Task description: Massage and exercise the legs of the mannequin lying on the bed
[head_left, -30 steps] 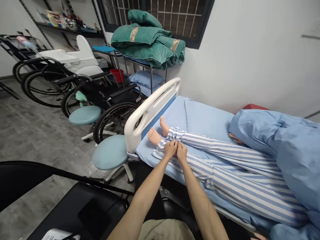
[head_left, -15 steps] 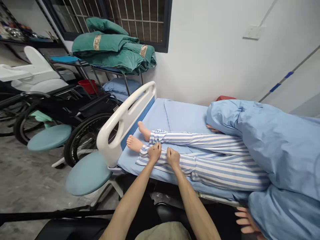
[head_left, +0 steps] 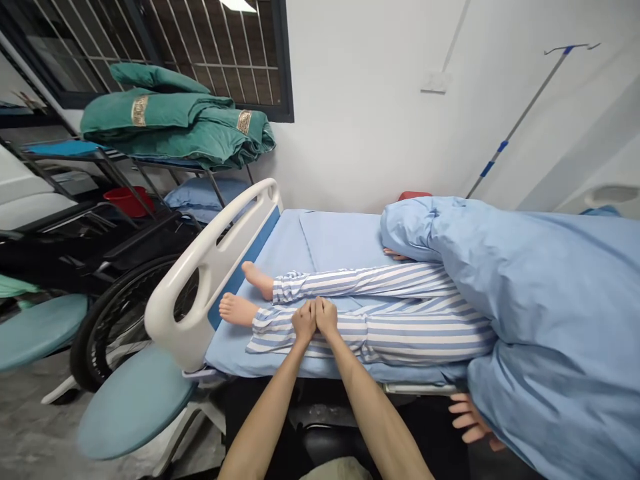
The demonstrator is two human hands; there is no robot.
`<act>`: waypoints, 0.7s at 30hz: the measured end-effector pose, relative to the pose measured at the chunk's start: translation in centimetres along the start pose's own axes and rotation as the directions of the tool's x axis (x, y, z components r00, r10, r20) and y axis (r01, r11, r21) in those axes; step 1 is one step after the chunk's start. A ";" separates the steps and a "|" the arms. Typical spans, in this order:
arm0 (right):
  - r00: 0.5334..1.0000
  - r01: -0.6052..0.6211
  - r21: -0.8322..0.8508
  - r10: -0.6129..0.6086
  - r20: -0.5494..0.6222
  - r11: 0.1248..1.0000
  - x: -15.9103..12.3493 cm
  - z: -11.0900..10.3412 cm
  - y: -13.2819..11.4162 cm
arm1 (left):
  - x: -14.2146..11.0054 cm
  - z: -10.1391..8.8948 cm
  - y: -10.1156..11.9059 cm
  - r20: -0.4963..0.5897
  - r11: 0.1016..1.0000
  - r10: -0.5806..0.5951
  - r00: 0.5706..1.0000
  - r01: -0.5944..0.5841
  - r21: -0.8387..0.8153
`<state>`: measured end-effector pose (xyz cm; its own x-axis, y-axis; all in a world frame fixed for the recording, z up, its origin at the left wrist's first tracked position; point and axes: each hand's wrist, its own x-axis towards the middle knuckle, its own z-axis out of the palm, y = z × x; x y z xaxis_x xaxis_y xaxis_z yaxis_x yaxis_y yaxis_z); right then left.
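My left hand and my right hand are both closed into fists, side by side and nearly touching. They are at the lower part of the nearer leg in blue-and-white striped trousers; whether they press on the cloth or hover just over it is hard to tell. No object shows in either fist. Two bare feet stick out of the trouser cuffs toward the footboard. A blue quilt hides the upper body of the lying figure. One hand of that figure, fingers spread, hangs out at the bed's near side.
The bed's white footboard rises at the left. Beyond it are a black wheelchair, a round teal seat and folded green quilts on a rack. An IV pole stands by the wall.
My fists have come together from a gap apart, both staying closed over the nearer leg. The view has shifted right, showing more of the quilt and IV pole.
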<state>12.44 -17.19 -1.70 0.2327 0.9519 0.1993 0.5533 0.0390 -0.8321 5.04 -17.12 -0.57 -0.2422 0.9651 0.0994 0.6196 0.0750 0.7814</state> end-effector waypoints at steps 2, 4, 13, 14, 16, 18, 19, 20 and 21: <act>0.999 0.010 -0.032 -0.009 0.033 0.999 0.3 -0.5 -0.5 | 0.0 0.3 -0.2 0.022 0.989 -0.016 1.000 0.013 0.147; 0.995 0.052 -0.077 -0.045 0.087 0.996 0.7 -1.8 -1.4 | 0.3 0.2 -0.1 0.088 0.961 -0.004 0.996 -0.020 0.277; 0.980 0.198 -0.130 -0.194 0.042 0.972 1.0 -8.6 -1.2 | 2.6 0.3 0.4 0.342 0.884 0.005 0.940 -0.164 0.438; 0.987 0.159 -0.139 -0.157 0.028 0.977 0.6 -8.4 -0.2 | 2.8 0.3 0.3 0.358 0.886 0.007 0.934 -0.172 0.431; 0.997 0.074 -0.179 -0.078 -0.016 0.981 -0.2 -7.6 1.8 | 3.1 0.2 0.3 0.366 0.893 0.020 0.930 -0.181 0.411; 0.997 0.008 -0.213 -0.025 -0.074 0.977 -0.8 -6.7 3.2 | 2.9 0.1 0.7 0.336 0.915 0.057 0.940 -0.184 0.359; 0.995 -0.014 -0.217 -0.007 -0.098 0.976 -0.8 -6.3 3.5 | 2.7 0.0 1.0 0.309 0.931 0.089 0.947 -0.189 0.311; 0.994 -0.028 -0.211 0.004 -0.113 0.977 -0.8 -6.1 3.8 | 2.4 0.1 1.4 0.280 0.948 0.127 0.952 -0.200 0.249; 0.993 -0.032 -0.200 0.008 -0.120 0.979 -0.8 -6.0 3.9 | 1.9 0.3 1.8 0.249 0.961 0.166 0.954 -0.213 0.177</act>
<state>19.19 -19.60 -1.97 0.3310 0.9090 0.2531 0.6942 -0.0529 -0.7179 5.94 -15.02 0.84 0.0575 0.9958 0.0713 0.7793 -0.0894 0.6202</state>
